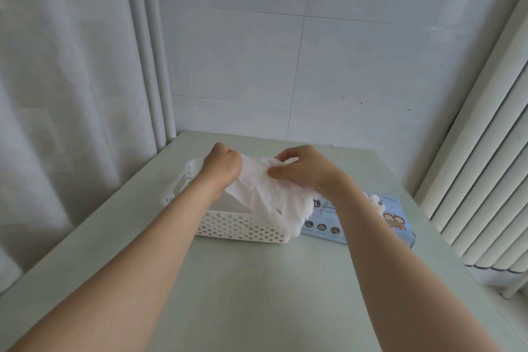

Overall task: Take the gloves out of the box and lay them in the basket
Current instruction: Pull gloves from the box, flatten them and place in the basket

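A thin, translucent white glove (pixel 265 194) is stretched between both hands above the white perforated basket (pixel 240 230). My left hand (pixel 224 166) grips its left end in a fist. My right hand (pixel 303 170) pinches its right part between thumb and fingers. The glove's loose end droops over the basket's right side. The light blue glove box (pixel 377 226) lies flat to the right of the basket, partly hidden by my right forearm, with white gloves bunched at its top opening (pixel 374 198).
Basket and box stand on a pale green table (pixel 257 280) set in a corner. A tiled wall is behind, a curtain (pixel 71 94) hangs at the left, and a white ribbed radiator (pixel 485 194) runs close along the table's right edge.
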### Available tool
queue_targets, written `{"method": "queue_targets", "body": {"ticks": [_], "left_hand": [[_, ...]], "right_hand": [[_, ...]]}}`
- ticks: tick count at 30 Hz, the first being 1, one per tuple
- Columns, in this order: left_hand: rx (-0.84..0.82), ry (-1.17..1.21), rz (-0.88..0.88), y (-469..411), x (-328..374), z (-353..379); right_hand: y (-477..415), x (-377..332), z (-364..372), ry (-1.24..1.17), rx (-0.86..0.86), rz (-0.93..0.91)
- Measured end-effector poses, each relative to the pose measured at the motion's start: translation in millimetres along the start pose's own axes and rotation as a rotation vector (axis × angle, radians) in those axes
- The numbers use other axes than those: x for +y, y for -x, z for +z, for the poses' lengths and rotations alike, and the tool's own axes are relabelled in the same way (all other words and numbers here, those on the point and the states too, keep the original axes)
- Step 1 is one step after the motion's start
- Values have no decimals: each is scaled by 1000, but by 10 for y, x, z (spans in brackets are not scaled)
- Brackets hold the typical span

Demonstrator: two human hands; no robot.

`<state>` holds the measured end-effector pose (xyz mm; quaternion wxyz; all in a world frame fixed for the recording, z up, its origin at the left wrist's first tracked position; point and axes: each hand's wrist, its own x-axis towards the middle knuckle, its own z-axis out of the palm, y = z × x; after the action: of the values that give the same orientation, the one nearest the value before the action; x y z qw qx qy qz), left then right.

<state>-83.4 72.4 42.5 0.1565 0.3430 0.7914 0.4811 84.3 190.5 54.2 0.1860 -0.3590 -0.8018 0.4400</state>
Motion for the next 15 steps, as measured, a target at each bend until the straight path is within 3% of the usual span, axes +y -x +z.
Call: {"method": "queue_targets", "body": {"ticks": [6,15], "left_hand": [[-43,-296,-119,-185,-381,-130],[-72,-756,-103,-221,-588,-98]], "right_hand": [[-397,-91,413,443,-56,-112],[-529,6,808,770,-7,-178]]}}
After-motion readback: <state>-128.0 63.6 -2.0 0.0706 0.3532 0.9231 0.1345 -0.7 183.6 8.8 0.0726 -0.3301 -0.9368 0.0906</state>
